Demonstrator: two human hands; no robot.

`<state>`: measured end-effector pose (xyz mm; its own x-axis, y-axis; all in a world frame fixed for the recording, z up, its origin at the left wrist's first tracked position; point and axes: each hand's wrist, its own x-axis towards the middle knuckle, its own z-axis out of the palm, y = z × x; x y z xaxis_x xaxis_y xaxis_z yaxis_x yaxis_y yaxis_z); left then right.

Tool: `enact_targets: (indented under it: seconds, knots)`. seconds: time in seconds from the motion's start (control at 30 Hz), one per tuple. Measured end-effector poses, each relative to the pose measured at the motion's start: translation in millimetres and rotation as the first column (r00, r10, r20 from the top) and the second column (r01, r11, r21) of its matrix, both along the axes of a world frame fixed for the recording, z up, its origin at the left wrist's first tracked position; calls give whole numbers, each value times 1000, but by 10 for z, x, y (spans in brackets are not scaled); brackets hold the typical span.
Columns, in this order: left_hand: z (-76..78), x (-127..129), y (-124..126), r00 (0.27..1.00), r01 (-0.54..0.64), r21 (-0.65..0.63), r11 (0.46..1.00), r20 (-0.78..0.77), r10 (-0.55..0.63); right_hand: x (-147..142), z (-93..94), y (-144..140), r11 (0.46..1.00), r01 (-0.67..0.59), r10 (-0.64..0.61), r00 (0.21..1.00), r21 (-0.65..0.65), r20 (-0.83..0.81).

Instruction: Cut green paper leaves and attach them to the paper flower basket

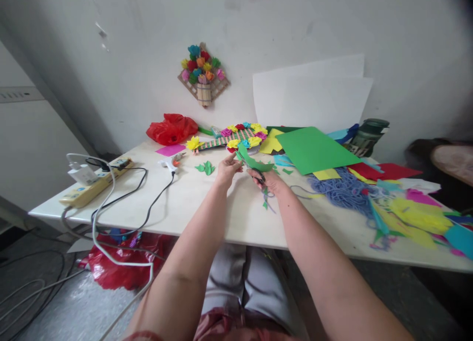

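My left hand [227,167] pinches a green paper strip [251,159] taut while my right hand [268,179] (at three o'clock) grips scissors [258,175], best cutting slowly.

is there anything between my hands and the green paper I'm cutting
Nothing visible. Your left hand already pinches the green paper strip, and your right hand has the scissors at it.
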<state>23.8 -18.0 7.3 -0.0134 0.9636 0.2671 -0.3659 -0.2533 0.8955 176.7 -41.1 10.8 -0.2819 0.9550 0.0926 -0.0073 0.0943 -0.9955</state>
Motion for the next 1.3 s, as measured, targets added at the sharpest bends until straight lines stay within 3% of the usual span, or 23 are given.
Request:
enact_targets:
  seconds: [0.17,0.43,0.57,0.73,0.93,1.0,1.17,1.3]
  knots:
    - [5,-9,2,1000,-30,-13,999,5,31,-20,37,-38,1000,-9,8,1000,-18,-18]
    - [-69,-81,144,961,-268,-4,963,-75,267,-64,27,-65,994,-11,16,999,-105,45]
    - [-121,-102,223,902,-389,42,920,-186,390,-98,57,-72,997,-5,12,996,-79,85]
    - [-74,-141,176,793,-550,40,834,-287,537,-120,132,-125,996,-21,32,992,-92,122]
    - [-56,-236,140,696,-642,91,761,-348,628,25,168,-123,963,-199,235,949,-179,211]
    - [-70,-257,155,718,-627,75,776,-330,612,88,177,-112,961,-224,253,949,-160,188]
    - [-115,-265,206,850,-452,32,892,-288,441,161,202,-112,968,-222,236,963,-116,130]
    - [-109,-260,201,876,-348,71,935,-331,351,157,202,-108,968,-221,236,963,-119,131]
